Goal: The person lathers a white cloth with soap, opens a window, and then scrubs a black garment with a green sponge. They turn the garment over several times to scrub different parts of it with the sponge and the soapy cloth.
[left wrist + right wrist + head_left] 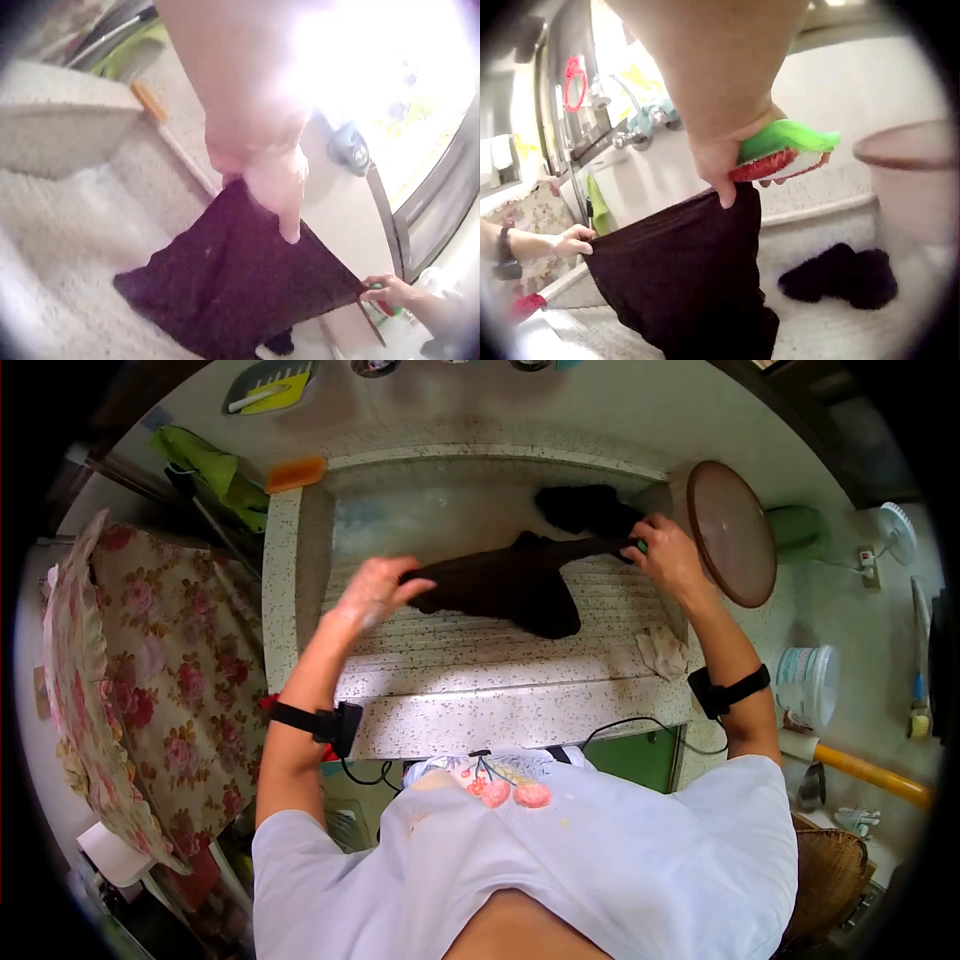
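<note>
Pinching the cloth [500, 588] by its edge, left hand [376, 590] and right hand [667, 558] stretch it over the sink [420, 670], the right also gripping a brush [787, 138]. Best, I'd say, to pull evenly from both ends and keep the bristles [765, 166] turned off the cloth

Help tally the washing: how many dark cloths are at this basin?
2: a stretched cloth between left hand and right hand, and a bunched cloth at the back right of the basin, possibly hiding more.
</note>
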{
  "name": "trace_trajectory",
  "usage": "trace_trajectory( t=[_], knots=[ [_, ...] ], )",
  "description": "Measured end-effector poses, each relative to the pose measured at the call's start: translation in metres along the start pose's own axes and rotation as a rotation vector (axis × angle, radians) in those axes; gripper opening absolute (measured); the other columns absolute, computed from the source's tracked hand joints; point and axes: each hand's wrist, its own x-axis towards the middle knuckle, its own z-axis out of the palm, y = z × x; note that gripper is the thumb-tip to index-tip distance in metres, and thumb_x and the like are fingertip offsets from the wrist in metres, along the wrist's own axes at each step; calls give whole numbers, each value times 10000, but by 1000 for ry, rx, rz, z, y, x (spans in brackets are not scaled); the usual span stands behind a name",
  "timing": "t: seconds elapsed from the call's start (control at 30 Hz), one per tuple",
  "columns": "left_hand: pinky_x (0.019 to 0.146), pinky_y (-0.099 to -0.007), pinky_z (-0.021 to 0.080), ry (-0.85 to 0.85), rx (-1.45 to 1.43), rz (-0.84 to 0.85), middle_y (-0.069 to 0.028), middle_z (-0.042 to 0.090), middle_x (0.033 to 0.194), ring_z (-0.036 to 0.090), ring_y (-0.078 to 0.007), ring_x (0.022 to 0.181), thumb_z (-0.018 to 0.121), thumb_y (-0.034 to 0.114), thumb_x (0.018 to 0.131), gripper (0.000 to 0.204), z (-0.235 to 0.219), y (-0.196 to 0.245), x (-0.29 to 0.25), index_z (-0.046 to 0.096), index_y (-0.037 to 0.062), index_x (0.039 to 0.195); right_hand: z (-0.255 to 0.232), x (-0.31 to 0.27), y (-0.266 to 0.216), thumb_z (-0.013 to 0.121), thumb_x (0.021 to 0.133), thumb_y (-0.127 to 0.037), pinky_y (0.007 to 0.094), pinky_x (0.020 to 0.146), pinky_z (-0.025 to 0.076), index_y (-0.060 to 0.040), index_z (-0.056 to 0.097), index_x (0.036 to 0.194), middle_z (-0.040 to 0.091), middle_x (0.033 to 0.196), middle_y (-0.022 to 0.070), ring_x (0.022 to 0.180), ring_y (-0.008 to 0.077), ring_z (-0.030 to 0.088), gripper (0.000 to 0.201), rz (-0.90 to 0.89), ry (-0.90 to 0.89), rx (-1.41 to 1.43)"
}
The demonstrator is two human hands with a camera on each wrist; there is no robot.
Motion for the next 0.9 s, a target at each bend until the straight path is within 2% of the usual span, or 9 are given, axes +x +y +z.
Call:
trace_trajectory(
  t=[0.1,0.2,0.37,0.4,0.57,0.63,0.7,0.77,0.9],
  knots=[
    [711,-344,437,225,289,204,-97,570,721,552,-253,688,728,199,721,209,-47,8,-3,598,46,777,-23,4,-7,707,731,-245,414,719,483,-70,640,861,581,983,140,885,327,575,228,-132,23,43],
    [784,-354,406,134,390,373,-63,531,738,542,-223,743,731,146,671,172,-54,12,-30,600,85,766,3,-20,-22,700,739,-288,406,770,483,-71,643,878,582,1012,133,915,319,570,263,-123,-248,-36],
    [804,-379,427,-210,451,396,-60,501,735,540,-233,795,647,134,694,121,43,-29,-115,625,99,808,104,-89,-66,610,796,-388,427,812,483,-139,663,1001,624,1020,149,949,314,586,327,-170,-677,176],
    [805,-377,428,-284,462,350,-71,529,766,542,-242,810,651,164,707,132,56,-30,-127,641,97,821,111,-90,-68,615,792,-343,422,810,480,-124,666,979,612,1023,146,944,318,581,292,-123,-674,203],
    [849,-392,408,-245,298,6,-92,581,801,545,-267,888,633,229,780,169,80,-21,-140,685,77,835,154,-66,-47,604,792,-246,416,786,470,-82,670,915,584,1057,151,929,329,567,216,23,-560,241],
    [844,-395,405,-278,307,-196,-102,586,752,553,-277,875,625,241,790,174,84,-15,-127,683,77,795,134,-44,-69,593,816,-334,420,771,469,-53,659,915,572,1087,168,947,332,558,305,61,-594,304],
    [818,-422,405,-330,403,-392,-134,641,801,601,-293,836,625,301,802,232,97,-17,-111,665,89,888,130,-27,-98,602,813,-399,418,795,473,-51,659,952,566,1111,171,985,332,554,380,102,-606,412],
    [808,-435,407,-400,493,-609,-149,660,860,623,-294,827,630,329,800,300,103,-17,-94,640,100,994,131,-23,-130,614,788,-465,424,828,470,-52,655,1000,560,1137,172,1026,335,545,467,84,-641,187],
    [849,-450,410,-629,453,-717,-154,650,954,608,-301,914,672,312,771,440,91,-33,-82,525,91,1122,156,-41,-121,653,729,-522,445,876,461,-69,647,1073,544,1185,172,1081,342,532,569,12,-671,3]
  ],
)
